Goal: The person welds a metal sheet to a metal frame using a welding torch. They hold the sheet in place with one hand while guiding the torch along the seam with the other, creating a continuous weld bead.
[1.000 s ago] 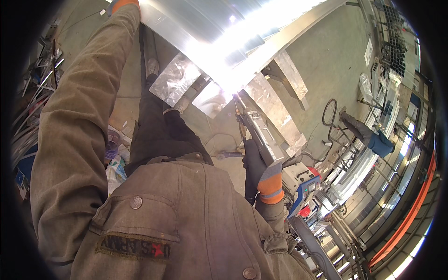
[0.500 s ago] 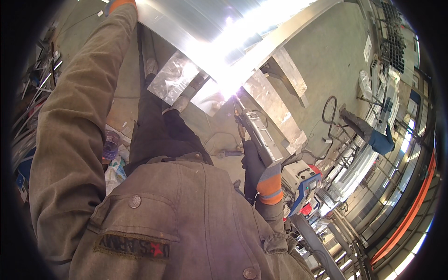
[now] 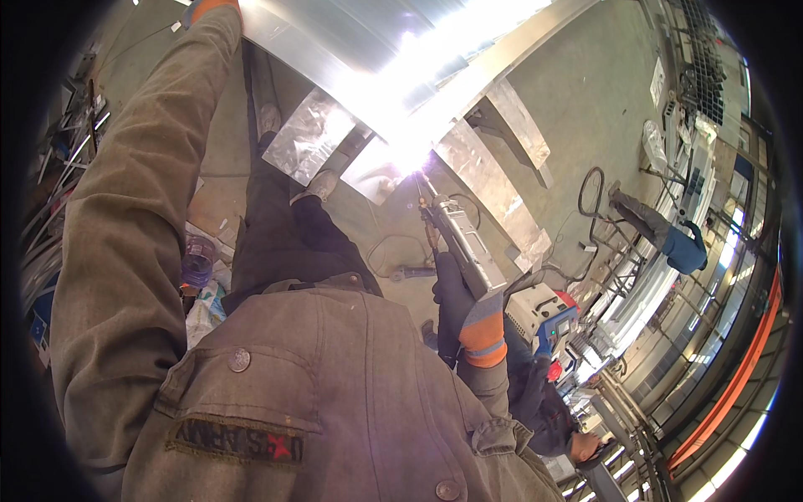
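Gripping a silver torch point(image 3: 470, 249), the right hand point(image 3: 452, 293) of a worker in a brown jacket point(image 3: 351, 376) curls its dark glove around the tool's body above a workshop floor point(image 3: 577, 109). The torch points ahead of the hand and slightly to its left, its tip at a white flare point(image 3: 410, 157) that hides the exact point of contact. Just beyond the flare, the near corner of a metal frame point(image 3: 293, 50) disappears in the glare.

The left hand point(image 3: 203, 8), well ahead and to the left of the right hand, is cut off by the picture's upper edge, an orange cuff showing beside the frame; whether it grasps anything, one cannot tell.

Ahead of the right hand and to its left, a shiny plate point(image 3: 309, 138) juts out below the frame; a longer strip point(image 3: 493, 192) runs ahead and to the right, past the torch. A grey tool point(image 3: 414, 273) lies just left of the hand, while a clear jug point(image 3: 198, 261) sits well to the left, next to the left sleeve point(image 3: 125, 234).

To the right of the hand, a cream-and-blue machine point(image 3: 529, 305) stands near a dark hose point(image 3: 581, 199). A co-worker in dark clothing point(image 3: 539, 402) is close to the machine; another, in a blue top point(image 3: 684, 251), appears farther off to the right.
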Demonstrator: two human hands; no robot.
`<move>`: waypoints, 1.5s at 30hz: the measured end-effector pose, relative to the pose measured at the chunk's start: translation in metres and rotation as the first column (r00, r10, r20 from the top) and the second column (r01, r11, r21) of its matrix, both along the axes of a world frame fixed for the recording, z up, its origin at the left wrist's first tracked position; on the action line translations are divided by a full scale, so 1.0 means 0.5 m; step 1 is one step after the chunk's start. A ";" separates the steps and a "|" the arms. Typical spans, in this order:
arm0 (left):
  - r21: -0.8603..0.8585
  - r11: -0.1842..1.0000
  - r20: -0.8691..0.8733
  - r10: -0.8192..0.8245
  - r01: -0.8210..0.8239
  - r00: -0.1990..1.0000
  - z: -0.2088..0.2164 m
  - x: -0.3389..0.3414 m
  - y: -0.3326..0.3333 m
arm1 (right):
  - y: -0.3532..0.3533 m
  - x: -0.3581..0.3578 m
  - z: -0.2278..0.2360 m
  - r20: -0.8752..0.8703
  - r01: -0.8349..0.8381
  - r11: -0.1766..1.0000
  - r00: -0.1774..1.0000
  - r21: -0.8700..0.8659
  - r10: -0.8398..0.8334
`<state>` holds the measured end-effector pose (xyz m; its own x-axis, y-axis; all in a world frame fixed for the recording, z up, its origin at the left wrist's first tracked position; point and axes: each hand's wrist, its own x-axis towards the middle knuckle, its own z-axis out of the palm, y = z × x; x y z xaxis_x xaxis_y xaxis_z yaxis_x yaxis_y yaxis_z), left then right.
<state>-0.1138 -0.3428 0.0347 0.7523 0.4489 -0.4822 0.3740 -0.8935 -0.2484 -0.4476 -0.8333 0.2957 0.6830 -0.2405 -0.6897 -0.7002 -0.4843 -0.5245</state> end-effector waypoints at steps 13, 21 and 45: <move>0.123 0.992 0.073 0.002 -0.011 0.997 -0.093 0.005 0.007 | -0.003 -0.026 -0.007 0.102 0.101 0.989 0.988 0.111 -0.112; -0.041 0.997 -0.023 0.071 -0.072 0.997 -0.293 0.085 0.197 | -0.012 -0.014 0.010 0.064 0.000 1.000 0.998 0.019 -0.001; 0.082 0.980 0.003 0.182 -0.182 0.983 -0.247 0.076 0.113 | -0.008 -0.002 -0.007 -0.006 0.034 0.999 0.999 0.041 -0.034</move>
